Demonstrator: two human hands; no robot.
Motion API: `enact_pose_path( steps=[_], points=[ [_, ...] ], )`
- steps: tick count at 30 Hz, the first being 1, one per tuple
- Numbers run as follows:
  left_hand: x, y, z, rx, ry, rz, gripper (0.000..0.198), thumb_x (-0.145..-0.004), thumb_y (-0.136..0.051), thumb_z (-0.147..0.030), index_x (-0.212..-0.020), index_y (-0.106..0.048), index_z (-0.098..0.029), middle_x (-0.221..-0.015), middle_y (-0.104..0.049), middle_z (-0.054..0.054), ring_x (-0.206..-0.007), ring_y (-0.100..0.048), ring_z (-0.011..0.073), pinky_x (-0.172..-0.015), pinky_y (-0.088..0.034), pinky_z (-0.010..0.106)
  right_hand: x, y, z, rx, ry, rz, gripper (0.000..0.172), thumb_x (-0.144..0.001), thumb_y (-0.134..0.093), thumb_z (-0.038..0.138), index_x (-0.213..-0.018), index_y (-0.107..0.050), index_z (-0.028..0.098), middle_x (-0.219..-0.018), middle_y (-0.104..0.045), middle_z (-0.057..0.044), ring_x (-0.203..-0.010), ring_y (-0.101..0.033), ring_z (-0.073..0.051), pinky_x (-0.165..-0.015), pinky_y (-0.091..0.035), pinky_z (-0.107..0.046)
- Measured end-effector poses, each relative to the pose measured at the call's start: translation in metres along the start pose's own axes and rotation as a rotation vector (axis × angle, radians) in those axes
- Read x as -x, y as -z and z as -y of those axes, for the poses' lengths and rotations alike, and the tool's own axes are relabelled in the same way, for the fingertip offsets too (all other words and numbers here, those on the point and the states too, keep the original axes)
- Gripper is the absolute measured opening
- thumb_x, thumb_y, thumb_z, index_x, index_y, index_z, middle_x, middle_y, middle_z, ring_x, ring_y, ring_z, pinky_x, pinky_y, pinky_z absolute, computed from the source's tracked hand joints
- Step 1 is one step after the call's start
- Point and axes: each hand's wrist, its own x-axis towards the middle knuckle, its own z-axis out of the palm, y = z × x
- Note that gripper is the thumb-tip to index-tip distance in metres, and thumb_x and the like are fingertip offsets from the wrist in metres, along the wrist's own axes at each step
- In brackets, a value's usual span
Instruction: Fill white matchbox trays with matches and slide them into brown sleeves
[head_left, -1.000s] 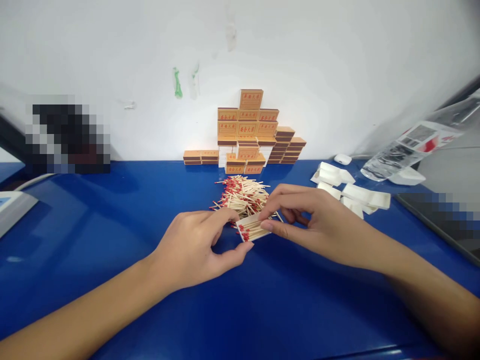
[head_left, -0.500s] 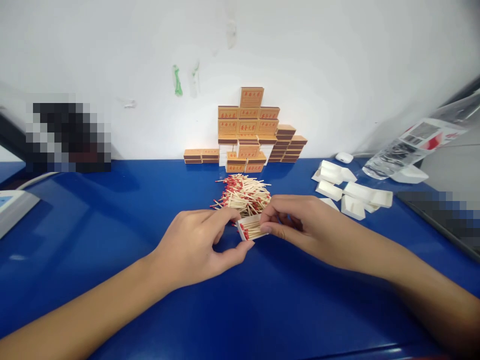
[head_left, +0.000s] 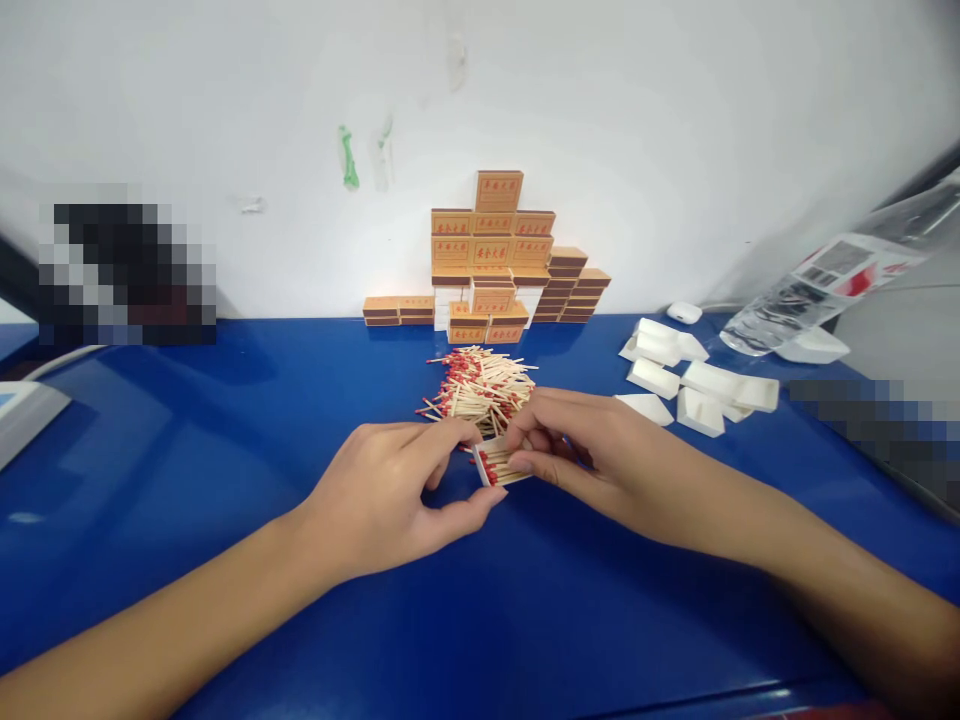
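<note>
A small white matchbox tray (head_left: pixel 480 466) with a layer of matches (head_left: pixel 498 466) in it is held low over the blue table, the red heads at its left end. My left hand (head_left: pixel 405 495) grips this tray by its left end between thumb and forefinger. The thumb and fingers of my right hand (head_left: pixel 577 445) are pinched together on the matches at the tray's right part, hiding that end. Just behind the tray lies a loose heap of matches (head_left: pixel 487 385) with red heads, partly covered by my right hand.
Orange matchboxes (head_left: pixel 491 252) stand stacked against the wall. On the right, several white trays (head_left: pixel 654 378) lie in a loose group near a white earphone case (head_left: pixel 684 313) and a tilted clear bottle (head_left: pixel 787 295). A white device (head_left: pixel 34 425) sits at the left edge.
My right fingers have slid a little left over the matches in the tray. The left hand keeps its grip. The view has shifted slightly.
</note>
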Motion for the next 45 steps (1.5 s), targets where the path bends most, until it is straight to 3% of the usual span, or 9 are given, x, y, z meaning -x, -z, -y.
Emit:
enact_pose_path(
  steps=[8, 16, 20, 23, 26, 29, 32, 39, 45],
  points=[
    [-0.003, 0.003, 0.003, -0.033, 0.020, -0.042, 0.026, -0.090, -0.074, -0.036, -0.105, -0.065, -0.018, -0.060, -0.050, -0.009, -0.049, -0.048, 0.0073, -0.051, -0.042, 0.021, 0.000, 0.006, -0.001, 0.071, 0.073, -0.065, 0.016, -0.103, -0.058, 0.028, -0.097, -0.071, 0.022, -0.087, -0.065, -0.003, -0.076, -0.059, -0.017, -0.066, -0.043, -0.029],
    [-0.003, 0.002, 0.004, -0.021, 0.010, -0.024, 0.026, -0.090, -0.074, -0.035, -0.107, -0.065, -0.017, -0.061, -0.050, -0.009, -0.050, -0.048, 0.0068, -0.051, -0.042, 0.020, 0.002, 0.003, 0.000, 0.076, 0.055, -0.041, 0.022, -0.106, -0.053, 0.028, -0.086, -0.060, 0.021, -0.088, -0.063, -0.003, -0.078, -0.058, -0.016, -0.067, -0.042, -0.029],
    [-0.003, 0.001, 0.005, -0.017, 0.012, -0.009, 0.028, -0.090, -0.074, -0.036, -0.109, -0.066, -0.018, -0.062, -0.050, -0.009, -0.050, -0.049, 0.0066, -0.051, -0.042, 0.020, 0.001, -0.002, -0.001, 0.038, 0.054, -0.081, 0.015, -0.105, -0.056, 0.028, -0.094, -0.063, 0.021, -0.091, -0.062, -0.003, -0.076, -0.056, -0.015, -0.065, -0.042, -0.028],
    [-0.004, 0.002, 0.007, -0.050, 0.064, -0.073, 0.029, -0.089, -0.075, -0.036, -0.110, -0.066, -0.018, -0.062, -0.051, -0.010, -0.051, -0.051, 0.0065, -0.053, -0.043, 0.020, 0.000, -0.002, -0.003, 0.043, 0.077, -0.178, 0.013, -0.105, -0.056, 0.028, -0.099, -0.065, 0.022, -0.091, -0.063, -0.004, -0.073, -0.055, -0.015, -0.063, -0.041, -0.028],
    [-0.007, 0.005, 0.007, -0.090, 0.157, -0.173, 0.025, -0.088, -0.075, -0.035, -0.106, -0.067, -0.019, -0.060, -0.052, -0.010, -0.050, -0.050, 0.0056, -0.053, -0.044, 0.020, -0.002, -0.001, -0.006, 0.093, 0.038, -0.260, 0.015, -0.103, -0.057, 0.028, -0.092, -0.064, 0.021, -0.080, -0.060, -0.001, -0.066, -0.051, -0.014, -0.061, -0.039, -0.028],
    [-0.008, 0.007, 0.004, -0.099, 0.217, -0.238, 0.025, -0.087, -0.074, -0.032, -0.107, -0.066, -0.019, -0.059, -0.053, -0.011, -0.047, -0.049, 0.0048, -0.052, -0.043, 0.019, -0.002, -0.006, -0.008, 0.119, 0.020, -0.132, 0.014, -0.100, -0.062, 0.028, -0.088, -0.064, 0.021, -0.076, -0.059, 0.001, -0.067, -0.052, -0.014, -0.062, -0.038, -0.027],
    [-0.009, 0.008, 0.001, -0.091, 0.231, -0.259, 0.026, -0.087, -0.074, -0.031, -0.108, -0.066, -0.019, -0.058, -0.052, -0.011, -0.046, -0.048, 0.0043, -0.051, -0.043, 0.019, -0.003, -0.015, -0.007, 0.134, 0.032, -0.015, 0.011, -0.097, -0.069, 0.031, -0.096, -0.066, 0.021, -0.086, -0.063, -0.001, -0.075, -0.057, -0.016, -0.065, -0.041, -0.028],
    [-0.009, 0.007, -0.003, -0.085, 0.223, -0.239, 0.025, -0.087, -0.073, -0.031, -0.108, -0.066, -0.018, -0.058, -0.051, -0.012, -0.046, -0.049, 0.0039, -0.051, -0.043, 0.018, -0.009, -0.030, -0.007, 0.200, 0.003, -0.006, 0.013, -0.100, -0.064, 0.029, -0.093, -0.060, 0.019, -0.097, -0.067, -0.007, -0.080, -0.061, -0.019, -0.069, -0.045, -0.031],
    [-0.008, 0.006, -0.003, -0.077, 0.175, -0.216, 0.026, -0.089, -0.073, -0.034, -0.108, -0.066, -0.018, -0.058, -0.050, -0.012, -0.046, -0.048, 0.0038, -0.051, -0.042, 0.017, -0.007, -0.018, -0.006, 0.271, -0.031, 0.098, 0.015, -0.104, -0.058, 0.027, -0.091, -0.057, 0.020, -0.101, -0.068, -0.009, -0.079, -0.065, -0.020, -0.069, -0.048, -0.032]
  ],
)
